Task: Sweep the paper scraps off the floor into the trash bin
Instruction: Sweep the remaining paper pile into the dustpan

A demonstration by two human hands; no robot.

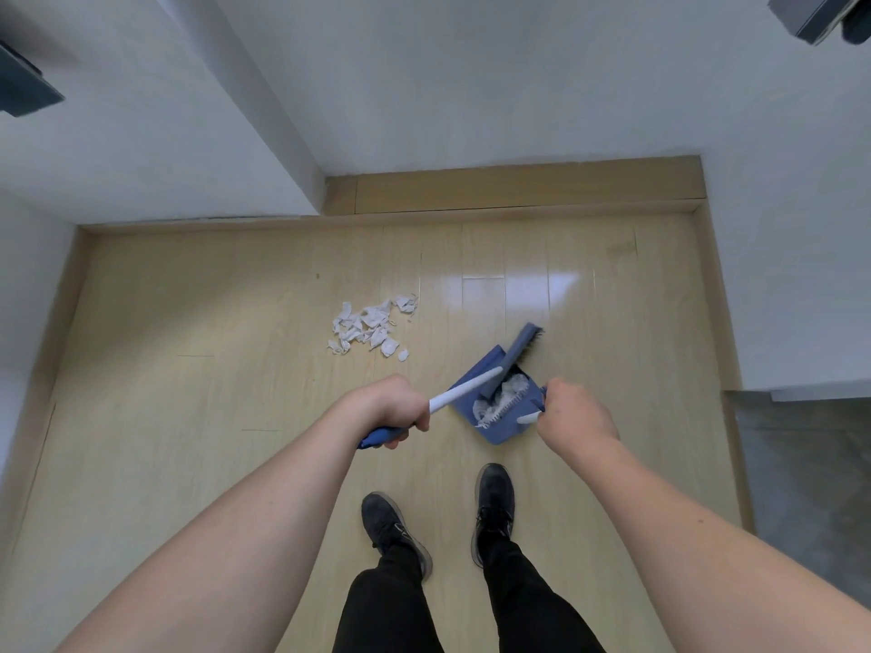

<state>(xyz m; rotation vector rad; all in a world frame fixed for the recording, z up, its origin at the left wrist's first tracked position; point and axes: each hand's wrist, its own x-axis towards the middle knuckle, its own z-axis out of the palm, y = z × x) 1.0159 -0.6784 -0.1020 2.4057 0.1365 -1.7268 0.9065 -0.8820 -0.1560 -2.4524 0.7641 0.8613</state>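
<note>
Gripping plastic broom (471, 391) and dustpan (499, 417); crumpled paper scraps (370, 328) on glossy wood.

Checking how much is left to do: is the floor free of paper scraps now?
No, a pile of paper scraps lies on the floor, left of the dustpan.

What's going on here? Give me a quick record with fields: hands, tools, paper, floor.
left hand: grips the broom handle
right hand: grips the dustpan handle
broom head: over the blue dustpan
paper in dustpan: some white scraps
paper on floor: a pile left of the dustpan
floor: light wood
trash bin: not visible
</note>
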